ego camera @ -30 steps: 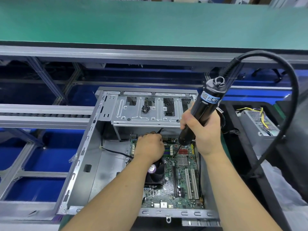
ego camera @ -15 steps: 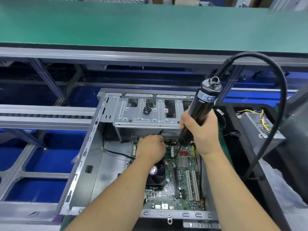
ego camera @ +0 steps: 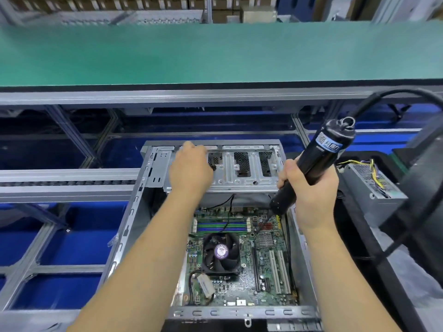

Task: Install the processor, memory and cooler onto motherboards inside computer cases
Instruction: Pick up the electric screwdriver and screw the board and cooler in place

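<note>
An open grey computer case (ego camera: 124, 226) lies flat with a green motherboard (ego camera: 266, 279) inside. A black cooler fan (ego camera: 221, 252) with a purple hub sits on the board, just below the blue and green memory slots (ego camera: 220, 226). My left hand (ego camera: 190, 171) is over the metal drive cage (ego camera: 242, 180) at the case's far end, next to a small dark pile of screws (ego camera: 213, 167); its fingertips are hidden. My right hand (ego camera: 311, 195) grips a black electric screwdriver (ego camera: 328, 149), whose tip points down at the board's upper right corner.
A green conveyor belt (ego camera: 215, 53) runs across the back. A roller rail (ego camera: 67, 178) and blue floor lie to the left. A grey power supply (ego camera: 369, 180) with yellow wires sits right of the case. The screwdriver's thick black cable (ego camera: 407, 97) arcs overhead to the right.
My left hand has lifted off the cooler and moved up to the drive cage by the screws. The cooler fan now shows fully. The screwdriver stays near the board's upper right.
</note>
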Available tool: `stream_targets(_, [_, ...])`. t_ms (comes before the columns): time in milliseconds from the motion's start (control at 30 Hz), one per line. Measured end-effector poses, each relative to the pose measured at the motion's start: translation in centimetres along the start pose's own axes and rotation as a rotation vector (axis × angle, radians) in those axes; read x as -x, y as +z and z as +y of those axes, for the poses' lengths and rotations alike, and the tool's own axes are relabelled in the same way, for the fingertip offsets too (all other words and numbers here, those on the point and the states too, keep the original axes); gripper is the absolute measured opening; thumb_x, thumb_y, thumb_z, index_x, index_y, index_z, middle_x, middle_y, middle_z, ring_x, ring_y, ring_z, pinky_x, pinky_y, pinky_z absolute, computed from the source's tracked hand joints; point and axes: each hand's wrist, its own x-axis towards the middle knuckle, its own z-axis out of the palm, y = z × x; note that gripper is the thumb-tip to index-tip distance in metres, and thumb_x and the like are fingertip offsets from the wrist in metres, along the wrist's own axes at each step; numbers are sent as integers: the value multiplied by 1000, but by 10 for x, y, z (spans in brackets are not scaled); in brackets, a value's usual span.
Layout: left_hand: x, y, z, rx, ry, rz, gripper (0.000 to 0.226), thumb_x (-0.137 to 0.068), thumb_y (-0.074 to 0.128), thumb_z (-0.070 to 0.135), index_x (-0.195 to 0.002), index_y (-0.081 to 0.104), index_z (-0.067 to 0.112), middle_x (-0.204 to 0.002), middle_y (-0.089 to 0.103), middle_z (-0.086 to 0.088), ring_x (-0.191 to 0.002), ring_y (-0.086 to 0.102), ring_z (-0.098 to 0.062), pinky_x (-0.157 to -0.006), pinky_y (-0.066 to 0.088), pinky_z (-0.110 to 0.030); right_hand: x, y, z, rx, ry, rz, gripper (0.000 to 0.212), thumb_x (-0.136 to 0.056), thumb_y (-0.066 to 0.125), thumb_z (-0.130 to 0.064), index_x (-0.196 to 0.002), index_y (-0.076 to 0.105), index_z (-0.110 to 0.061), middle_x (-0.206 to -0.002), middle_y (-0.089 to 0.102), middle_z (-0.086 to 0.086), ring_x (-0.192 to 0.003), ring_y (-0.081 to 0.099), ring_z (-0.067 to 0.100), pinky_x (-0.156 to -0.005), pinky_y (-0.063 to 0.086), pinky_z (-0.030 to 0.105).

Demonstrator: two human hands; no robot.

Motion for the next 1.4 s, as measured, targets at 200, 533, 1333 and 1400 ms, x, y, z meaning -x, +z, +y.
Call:
stream_targets(200, [-11, 3, -7, 79, -13, -231, 33, -99, 50, 8, -118, 71, 23, -120, 69, -8, -104, 64, -31, -90, 54, -43, 4, 7, 0, -28, 22, -5, 54, -71, 83, -60, -87, 55, -17, -71, 61, 8, -62, 59, 30, -66, 50, 40])
stream_targets(533, [-7, -2, -8, 58, -12, -132, 31, -90, 54, 4, -61, 53, 17, -65, 50, -2, -68, 48, -27, -53, 38, -29, 1, 3, -11, -35, 4, 11, 43, -76, 77, -42, -89, 54, -8, -68, 60, 6, -60, 59, 26, -64, 53, 43])
stream_targets(1333, [98, 71, 67, 752, -16, -454, 17, -84, 75, 12, -74, 73, 25, -73, 68, 11, -59, 57, 4, -55, 41, -6, -15, -21, -29, -81, -71, 122, 27, -82, 75, -32, -85, 53, -17, -62, 58, 3, -55, 53, 26, -62, 49, 41])
stream_targets(1400, [93, 74, 62, 848, -115, -445, 16, -82, 79, 14, -72, 76, 27, -72, 69, 10, -59, 58, 2, -57, 45, -12, -15, -19, -31, -91, -65, 123, 27, -81, 75, -31, -85, 53, -18, -63, 57, 3, -55, 53, 26, -60, 49, 40])
